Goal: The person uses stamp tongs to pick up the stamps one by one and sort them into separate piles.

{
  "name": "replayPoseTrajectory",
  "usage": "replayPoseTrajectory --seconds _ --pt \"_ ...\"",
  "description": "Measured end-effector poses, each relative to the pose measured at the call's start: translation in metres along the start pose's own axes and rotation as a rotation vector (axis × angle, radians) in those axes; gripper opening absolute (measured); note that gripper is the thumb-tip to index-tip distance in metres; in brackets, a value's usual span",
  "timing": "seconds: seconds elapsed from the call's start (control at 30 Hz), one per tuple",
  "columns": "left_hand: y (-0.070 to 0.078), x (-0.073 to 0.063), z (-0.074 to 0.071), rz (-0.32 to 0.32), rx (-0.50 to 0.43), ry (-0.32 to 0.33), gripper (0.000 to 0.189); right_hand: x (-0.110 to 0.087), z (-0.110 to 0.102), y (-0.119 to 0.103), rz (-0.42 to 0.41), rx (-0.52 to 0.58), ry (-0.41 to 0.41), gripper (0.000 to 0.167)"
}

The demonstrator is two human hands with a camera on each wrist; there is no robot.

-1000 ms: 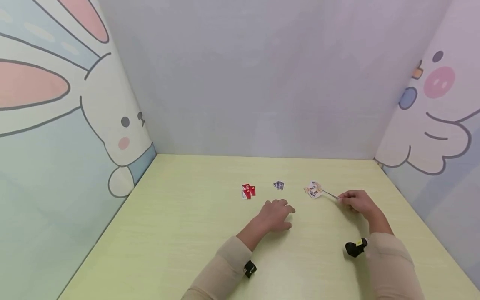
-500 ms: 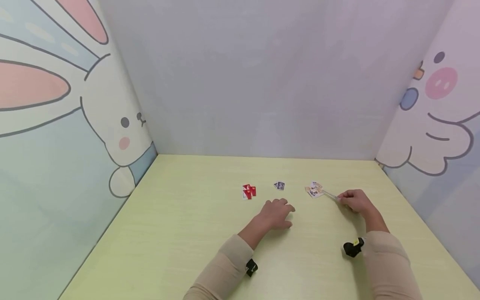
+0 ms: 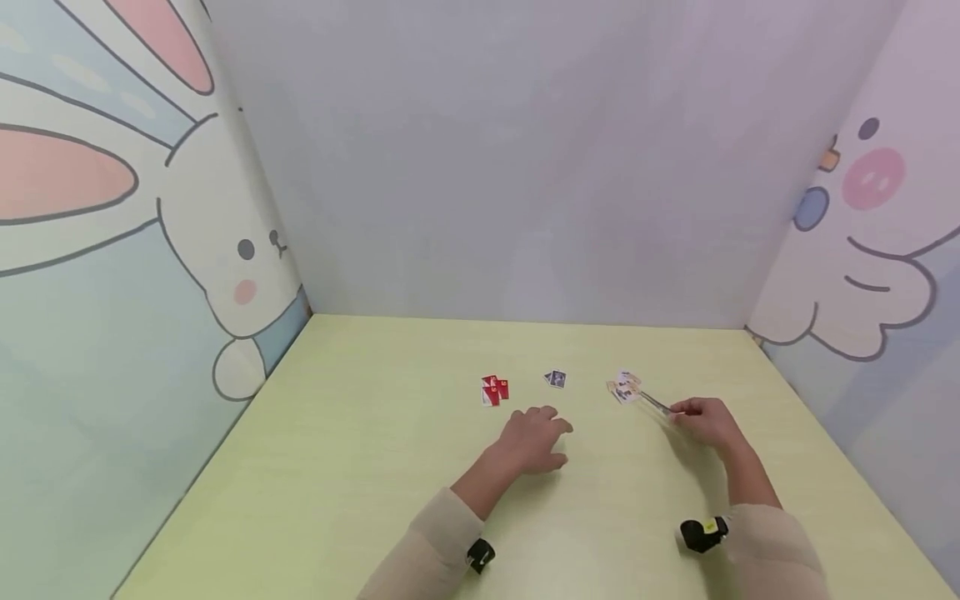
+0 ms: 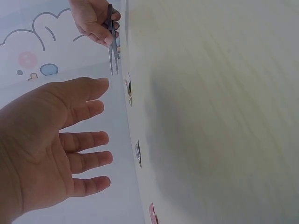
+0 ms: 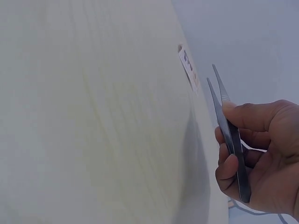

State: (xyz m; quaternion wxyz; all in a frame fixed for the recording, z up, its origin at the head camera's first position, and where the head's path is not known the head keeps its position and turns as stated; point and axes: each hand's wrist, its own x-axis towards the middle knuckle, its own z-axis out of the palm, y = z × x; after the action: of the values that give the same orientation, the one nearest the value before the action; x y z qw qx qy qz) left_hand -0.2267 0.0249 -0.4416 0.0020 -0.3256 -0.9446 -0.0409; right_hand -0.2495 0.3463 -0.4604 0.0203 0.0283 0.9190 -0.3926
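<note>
My right hand (image 3: 703, 422) holds a pair of metal tweezers (image 5: 230, 130) between thumb and fingers. Their two tips stand apart with nothing between them in the right wrist view. In the head view the tips overlap the edge of a small pile of white and orange picture cards (image 3: 625, 387). My left hand (image 3: 532, 442) hovers over the table with fingers spread and relaxed, holding nothing. Beyond it lie a few red-and-white cards (image 3: 495, 390) in an overlapping cluster. Between the two groups are dark blue-grey cards (image 3: 557, 379), one partly covering another.
The pale yellow-green table (image 3: 360, 467) meets a grey back wall (image 3: 510, 167). Side panels carry a cartoon rabbit (image 3: 217, 225) on the left and a pink-cheeked white character (image 3: 862, 250) on the right. Both sleeves bear small black wrist cameras (image 3: 702, 535).
The right hand and tweezers have shifted only slightly beside the picture cards. The left hand keeps its relaxed spread. The whole head view has tipped up a little.
</note>
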Motion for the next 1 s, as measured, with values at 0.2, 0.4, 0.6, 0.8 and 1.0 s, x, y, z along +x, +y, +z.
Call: replayPoseTrajectory --seconds 0.2,0.4,0.6,0.8,1.0 --pt "-0.009 -0.012 -0.002 -0.008 -0.017 0.032 0.039 -0.011 0.01 -0.009 0.018 0.006 0.011 0.025" --pt "-0.02 -0.025 0.0 -0.031 -0.018 0.078 0.038 -0.024 0.016 -0.016 0.0 0.013 0.013 0.023" --pt "-0.03 -0.04 0.003 -0.055 -0.03 0.134 0.036 -0.036 0.019 -0.02 0.005 0.024 0.05 0.027" --pt "-0.043 -0.053 0.006 -0.1 -0.065 0.173 0.035 -0.047 0.022 -0.023 0.049 0.04 0.067 0.03" --pt "-0.055 -0.066 0.005 -0.133 -0.117 0.215 0.037 -0.055 0.028 -0.022 0.087 0.062 0.112 0.035"
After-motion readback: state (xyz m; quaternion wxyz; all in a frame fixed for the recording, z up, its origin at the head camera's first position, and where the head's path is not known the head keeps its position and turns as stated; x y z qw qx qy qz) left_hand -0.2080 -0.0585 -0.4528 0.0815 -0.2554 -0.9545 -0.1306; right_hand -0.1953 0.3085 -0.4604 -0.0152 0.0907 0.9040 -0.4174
